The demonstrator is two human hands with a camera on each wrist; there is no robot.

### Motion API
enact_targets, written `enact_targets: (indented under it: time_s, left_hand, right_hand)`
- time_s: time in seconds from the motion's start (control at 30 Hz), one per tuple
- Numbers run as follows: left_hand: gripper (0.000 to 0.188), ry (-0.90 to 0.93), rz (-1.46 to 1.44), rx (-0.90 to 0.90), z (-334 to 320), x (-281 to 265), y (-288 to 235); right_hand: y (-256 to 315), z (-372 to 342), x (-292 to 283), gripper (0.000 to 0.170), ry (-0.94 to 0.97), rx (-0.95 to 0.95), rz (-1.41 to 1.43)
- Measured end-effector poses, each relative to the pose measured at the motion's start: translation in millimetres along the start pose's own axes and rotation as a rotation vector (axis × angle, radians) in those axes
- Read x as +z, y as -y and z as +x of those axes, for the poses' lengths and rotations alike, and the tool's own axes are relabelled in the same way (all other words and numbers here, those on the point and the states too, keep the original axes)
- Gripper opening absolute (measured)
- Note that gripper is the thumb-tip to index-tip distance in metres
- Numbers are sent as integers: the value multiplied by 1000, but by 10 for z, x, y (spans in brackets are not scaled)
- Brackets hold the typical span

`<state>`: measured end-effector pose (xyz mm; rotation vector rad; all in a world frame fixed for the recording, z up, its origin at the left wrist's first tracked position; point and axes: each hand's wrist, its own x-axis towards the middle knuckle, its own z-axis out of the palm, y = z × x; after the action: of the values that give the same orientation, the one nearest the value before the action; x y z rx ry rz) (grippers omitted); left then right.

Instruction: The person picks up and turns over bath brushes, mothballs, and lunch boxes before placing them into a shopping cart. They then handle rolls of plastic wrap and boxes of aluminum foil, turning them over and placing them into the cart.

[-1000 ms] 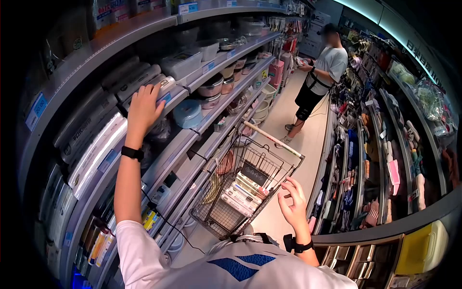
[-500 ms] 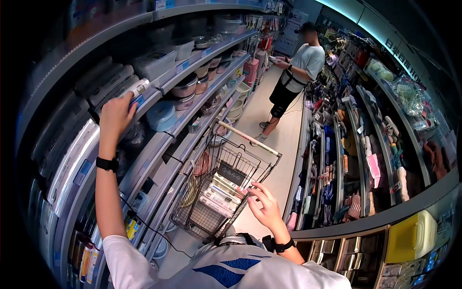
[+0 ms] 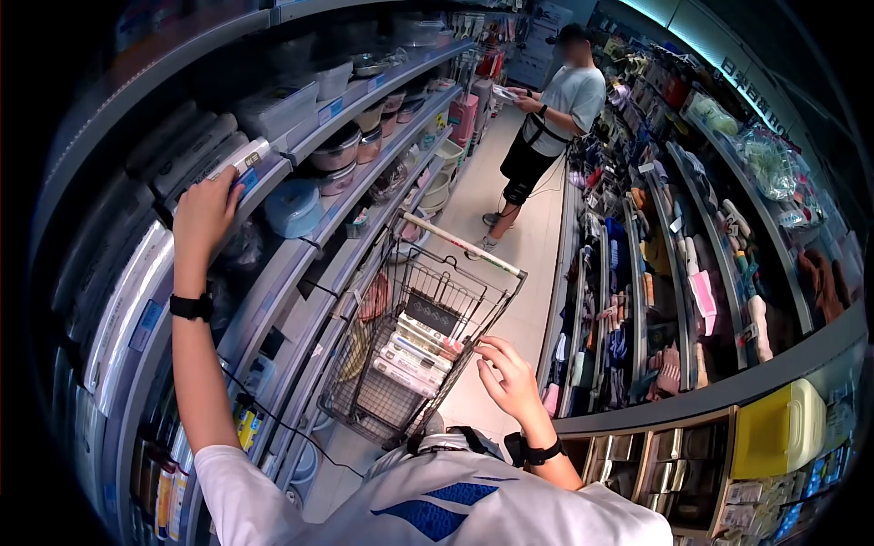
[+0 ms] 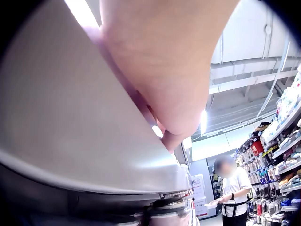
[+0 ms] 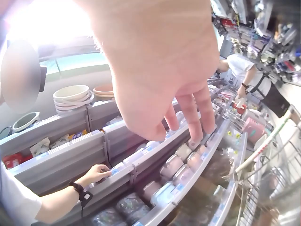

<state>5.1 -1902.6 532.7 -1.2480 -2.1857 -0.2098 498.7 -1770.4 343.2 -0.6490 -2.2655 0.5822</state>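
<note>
My left hand (image 3: 205, 218) rests at the front edge of the left shelf, its fingertips by a white roll pack (image 3: 238, 160). Beside its thumb is a blue price label (image 3: 247, 182). The left wrist view shows the pale shelf lip (image 4: 80, 122) hiding most of the fingers. My right hand (image 3: 510, 378) hangs in the air with loosely bent fingers and holds nothing; it is large in the right wrist view. Close to its left stands a wire shopping cart (image 3: 350, 405), with several white packs (image 3: 414, 359) in it.
Long clear-wrapped rolls (image 3: 127, 305) fill the left shelf, with a light blue round container (image 3: 293, 207) and lidded boxes farther along. Ahead in the aisle stands a person (image 3: 551, 118). Racks of goods line the right side, and a yellow bin (image 3: 774, 428) sits at lower right.
The head view has turned, so the scene shifts leftward. My left hand stays at the shelf edge, its fingers more bent. My right hand has moved nearer the cart's side.
</note>
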Motion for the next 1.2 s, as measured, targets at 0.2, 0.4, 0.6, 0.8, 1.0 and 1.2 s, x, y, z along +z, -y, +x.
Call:
enact_targets:
  time_s: [0.2, 0.4, 0.6, 0.8, 1.0, 1.2]
  left_hand:
    - [25, 31, -37, -39, -8, -84, -97]
    - [26, 22, -38, -61, -12, -56, -66]
    - [27, 89, -83, -142, 21, 17, -39]
    - [35, 106, -86, -186, 8, 135, 44]
    - [45, 200, 43, -273, -98, 239, 443]
    - [33, 33, -201, -318, -417, -38, 903]
  right_hand:
    - [-110, -65, 130, 15, -94, -40, 52]
    - [-229, -10, 267, 15, -35, 0, 89]
    - [-594, 105, 506, 15, 98, 116, 106]
    - [-1426, 126, 1387, 23, 236, 387, 256]
    - [-2413, -269, 2987, 38, 386, 678, 369]
    - [-3325, -948, 4502, 66, 746, 777, 37]
